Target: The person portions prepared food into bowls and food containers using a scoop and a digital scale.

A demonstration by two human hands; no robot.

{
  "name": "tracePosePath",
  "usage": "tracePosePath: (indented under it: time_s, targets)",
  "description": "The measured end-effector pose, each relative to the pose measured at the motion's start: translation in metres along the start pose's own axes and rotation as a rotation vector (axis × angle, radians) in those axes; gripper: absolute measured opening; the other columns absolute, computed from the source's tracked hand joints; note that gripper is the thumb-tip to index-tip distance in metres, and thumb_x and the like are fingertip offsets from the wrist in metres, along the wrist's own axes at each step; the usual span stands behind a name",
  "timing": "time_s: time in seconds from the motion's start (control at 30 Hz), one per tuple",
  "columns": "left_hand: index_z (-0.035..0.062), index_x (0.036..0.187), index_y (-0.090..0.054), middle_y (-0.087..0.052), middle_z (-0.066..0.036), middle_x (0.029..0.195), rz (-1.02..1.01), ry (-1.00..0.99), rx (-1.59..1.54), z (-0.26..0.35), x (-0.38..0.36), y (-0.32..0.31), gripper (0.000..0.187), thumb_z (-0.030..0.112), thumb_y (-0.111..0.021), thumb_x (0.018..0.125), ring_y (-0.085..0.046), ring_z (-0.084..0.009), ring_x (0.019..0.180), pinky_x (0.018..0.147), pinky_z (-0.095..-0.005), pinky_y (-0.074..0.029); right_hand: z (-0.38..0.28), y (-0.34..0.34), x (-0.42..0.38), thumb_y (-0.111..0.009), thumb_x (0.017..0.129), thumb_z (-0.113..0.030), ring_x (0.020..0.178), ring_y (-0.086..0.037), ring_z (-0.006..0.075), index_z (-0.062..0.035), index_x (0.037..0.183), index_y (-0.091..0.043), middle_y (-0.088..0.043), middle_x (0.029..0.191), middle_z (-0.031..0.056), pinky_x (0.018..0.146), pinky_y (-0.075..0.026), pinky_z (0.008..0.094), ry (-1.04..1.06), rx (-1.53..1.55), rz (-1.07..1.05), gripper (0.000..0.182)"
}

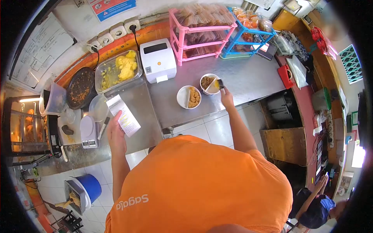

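My left hand (116, 134) is closed on a printed paper slip (124, 116), held up over the left part of the steel counter. My right hand (227, 97) is closed on a small dark utensil (220, 84) at the rim of the farther white paper bowl (205, 91). Brown minced food fills one side of that bowl, and something yellow shows beside a pale divider. Just left of it stands another white paper bowl (182, 104), with golden-brown crumbly food in its right half and a pale divider or cover on the left.
Behind the bowls are a white label printer (158, 60), a pink rack (204, 29) and a blue rack (248, 35) of packets. Leftward lie a tray of yellow food (101, 64), a dark mortar (81, 87) and a kitchen scale (89, 134). Another person (316, 207) is at lower right.
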State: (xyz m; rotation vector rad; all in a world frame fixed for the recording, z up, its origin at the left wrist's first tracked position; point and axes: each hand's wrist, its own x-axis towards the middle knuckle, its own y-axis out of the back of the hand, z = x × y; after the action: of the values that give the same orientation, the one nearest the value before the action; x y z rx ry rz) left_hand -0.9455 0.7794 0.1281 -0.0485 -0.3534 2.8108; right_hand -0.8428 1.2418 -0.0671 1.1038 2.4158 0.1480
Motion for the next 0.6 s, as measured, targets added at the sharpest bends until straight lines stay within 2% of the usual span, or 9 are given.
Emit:
tracePosePath:
  time_s: [0.07,0.1,0.2,0.27,0.37,0.47,0.5,0.57,0.6]
  targets:
    - [-0.0029,0.126,-0.045,-0.050,-0.014,0.123,0.036,0.066,0.002,-0.001,-0.003,-0.001,0.038,0.018,-0.035,0.095,-0.051,-0.0202,0.110,0.094,-0.0339,-0.040,0.002,-0.014,-0.003,-0.039,0.091,-0.035,0.070,-0.062,0.0334,-0.0187,0.141,-0.024,-0.063,0.082,0.0193,0.060,-0.049,0.0431,0.353,-0.869,0.110,0.055]
    - [-0.0029,0.126,-0.045,-0.050,-0.014,0.123,0.039,0.065,-0.001,-0.001,-0.004,0.000,0.038,0.018,-0.035,0.095,-0.051,-0.0202,0.110,0.094,-0.0339,-0.040,-0.003,-0.019,-0.013,-0.038,0.091,-0.033,0.086,-0.060,0.0394,-0.0237,0.140,-0.023,-0.062,0.093,0.0234,0.072,-0.047,0.0504,0.243,-0.905,0.068,0.052]
    - [-0.0010,0.125,-0.048,-0.050,-0.012,0.123,0.040,0.041,0.050,-0.001,-0.002,0.006,0.037,0.019,-0.037,0.095,-0.051,-0.0193,0.110,0.093,-0.0333,-0.041,-0.008,-0.027,-0.021,-0.038,0.092,-0.032,0.080,-0.062,0.0369,-0.0276,0.141,-0.018,-0.063,0.087,0.0214,0.068,-0.048,0.0495,0.222,-0.885,0.144,0.054]
    - [-0.0006,0.124,-0.049,-0.050,-0.011,0.123,0.060,0.012,0.074,0.003,-0.002,0.015,0.036,0.018,-0.037,0.095,-0.051,-0.0190,0.109,0.091,-0.0330,-0.042,-0.021,-0.024,-0.034,-0.038,0.092,-0.032,0.077,-0.062,0.0374,-0.0279,0.140,-0.023,-0.063,0.084,0.0211,0.067,-0.048,0.0493,0.177,-0.833,0.184,0.050]
    - [-0.0003,0.124,-0.049,-0.051,-0.011,0.122,0.111,0.005,0.085,0.007,-0.003,0.030,0.036,0.019,-0.038,0.095,-0.051,-0.0189,0.109,0.090,-0.0321,-0.043,-0.023,-0.013,-0.043,-0.044,0.092,-0.032,0.077,-0.058,0.0436,-0.0162,0.134,-0.036,-0.061,0.082,0.0262,0.068,-0.044,0.0503,0.248,-0.563,0.224,0.046]
    - [0.0005,0.124,-0.050,-0.052,-0.009,0.119,0.172,0.009,0.091,0.002,-0.003,0.048,0.038,0.023,-0.038,0.095,-0.052,-0.0177,0.106,0.089,-0.0309,-0.043,0.000,-0.015,-0.036,-0.042,0.091,-0.030,0.080,-0.059,0.0430,-0.0136,0.134,-0.035,-0.061,0.082,0.0268,0.071,-0.044,0.0506,0.399,-0.615,0.118,0.047]
    - [0.0005,0.124,-0.050,-0.052,-0.009,0.119,0.194,0.004,0.089,0.002,-0.003,0.054,0.038,0.023,-0.038,0.095,-0.052,-0.0177,0.106,0.089,-0.0309,-0.043,-0.001,-0.017,-0.037,-0.044,0.091,-0.027,0.085,-0.057,0.0438,-0.0103,0.133,-0.036,-0.060,0.091,0.0280,0.075,-0.043,0.0498,0.308,-0.628,0.105,0.046]
    - [0.0020,0.123,-0.051,-0.053,-0.008,0.117,0.185,0.038,0.080,0.007,-0.002,0.066,0.038,0.025,-0.039,0.095,-0.052,-0.0163,0.104,0.087,-0.0293,-0.043,0.000,-0.031,-0.016,-0.043,0.092,-0.025,0.087,-0.058,0.0417,-0.0055,0.132,-0.037,-0.059,0.095,0.0272,0.075,-0.045,0.0455,0.364,-0.495,0.250,0.045]
    - [0.0030,0.123,-0.051,-0.053,-0.008,0.115,0.174,-0.020,0.137,0.011,-0.003,0.073,0.038,0.026,-0.039,0.095,-0.052,-0.0149,0.102,0.086,-0.0288,-0.043,-0.036,-0.045,-0.035,-0.042,0.093,-0.025,0.087,-0.058,0.0402,-0.0029,0.131,-0.038,-0.060,0.092,0.0257,0.074,-0.045,0.0429,0.408,-0.383,0.252,0.044]
